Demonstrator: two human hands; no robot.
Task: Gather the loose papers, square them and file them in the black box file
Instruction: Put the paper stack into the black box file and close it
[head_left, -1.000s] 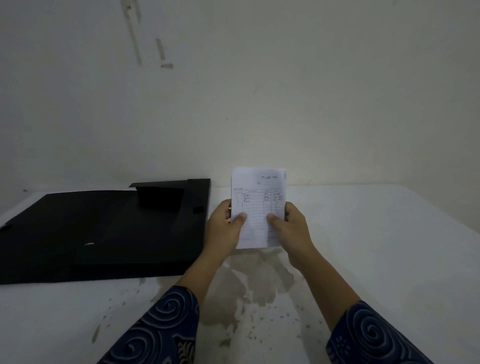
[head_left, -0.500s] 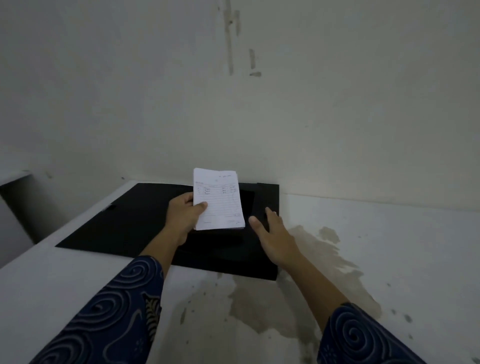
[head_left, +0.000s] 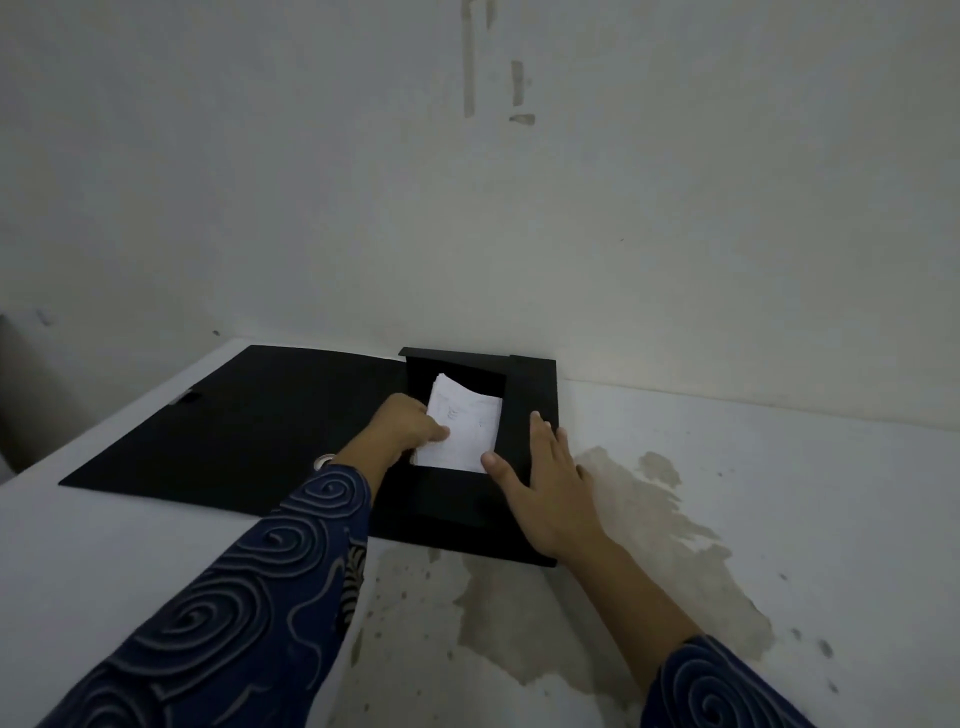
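Observation:
The black box file (head_left: 249, 415) lies open on the white table, its lid spread flat to the left and its tray part at the right against the wall. A small stack of white papers (head_left: 462, 426) sits inside the tray, framed by the black flaps. My left hand (head_left: 410, 423) grips the stack's left edge, thumb on top. My right hand (head_left: 545, 483) rests flat with spread fingers on the file's right flap, thumb near the stack's near right corner.
A pale wall (head_left: 519, 208) rises right behind the file. The white tabletop (head_left: 779, 493) has a large brownish stain (head_left: 597, 597) in front of and to the right of the file. The table's left edge (head_left: 104, 431) runs close to the file's lid.
The stack has gone from being held upright in both hands over the table to lying down inside the file tray. My right hand let go and moved onto the file's right flap.

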